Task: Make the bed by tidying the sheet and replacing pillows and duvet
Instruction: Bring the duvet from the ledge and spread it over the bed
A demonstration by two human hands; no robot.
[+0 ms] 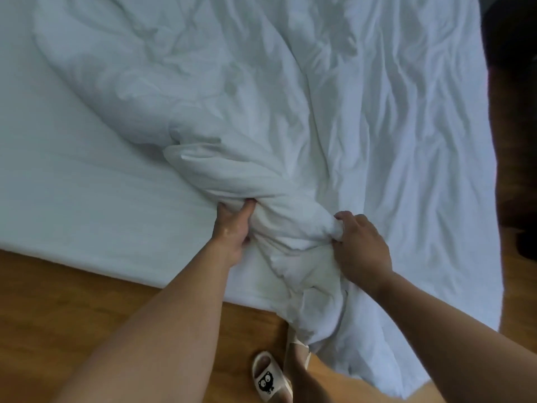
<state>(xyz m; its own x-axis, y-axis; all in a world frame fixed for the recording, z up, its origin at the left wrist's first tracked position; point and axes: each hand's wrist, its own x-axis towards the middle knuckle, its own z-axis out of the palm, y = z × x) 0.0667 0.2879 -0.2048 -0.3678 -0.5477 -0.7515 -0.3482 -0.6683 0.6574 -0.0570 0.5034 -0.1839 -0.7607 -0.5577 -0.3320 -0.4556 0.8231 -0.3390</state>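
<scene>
Both arms reach forward and down from the bottom of the view, forearms bare, and the two hands are clamped on one bunched part of the white duvet [290, 112], set a little apart with a twisted roll of cloth between them. The left hand [232, 228] comes in from the left side of the bunch, its fingertips dug into a fold and the wrist nearly straight. The right hand [359, 245] lies back-up on the right side, its fingers curled round a knot of fabric and the wrist bent slightly inward.

The duvet lies crumpled over the middle and right of the bed [116, 271]; the gripped end sits at the near edge and spills over it down to the wooden floor [72, 315]. To the left, the sheet [72, 175] lies bare and fairly smooth. Below the hands a foot in a pale slipper [268, 379] with a cartoon face stands on the floor just beside the hanging cloth
</scene>
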